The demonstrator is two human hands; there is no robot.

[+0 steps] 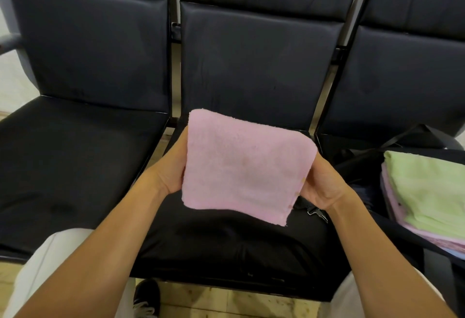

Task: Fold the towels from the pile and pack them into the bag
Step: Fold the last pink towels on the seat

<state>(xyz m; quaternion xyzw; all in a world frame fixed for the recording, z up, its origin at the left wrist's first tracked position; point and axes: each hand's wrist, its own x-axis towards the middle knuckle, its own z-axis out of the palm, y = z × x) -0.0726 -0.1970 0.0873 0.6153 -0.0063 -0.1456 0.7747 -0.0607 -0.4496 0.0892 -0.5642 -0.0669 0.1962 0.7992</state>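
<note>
Holding folded pink towel (244, 166) gripped by both hands (173, 164) | I judge bag (372, 166) right, right hand (324, 184) nearer

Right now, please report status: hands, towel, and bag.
Left hand and right hand grip folded pink towel above middle seat. Bag on right, open, holding stacked towels. Nothing blocks path.

Soft, even indoor light falls from above, bright enough to show colour without hard shadows. The dark navy padded leather seats (251, 71) catch only faint sheen along their seams and swallow detail in the darkest cushions. The folded pink terry towel (241, 166) casts a dim, diffuse shadow beneath itself. Wide-angle distortion bends the seat backs outward toward the edges. Fine texture looks slightly smeared throughout.
</note>
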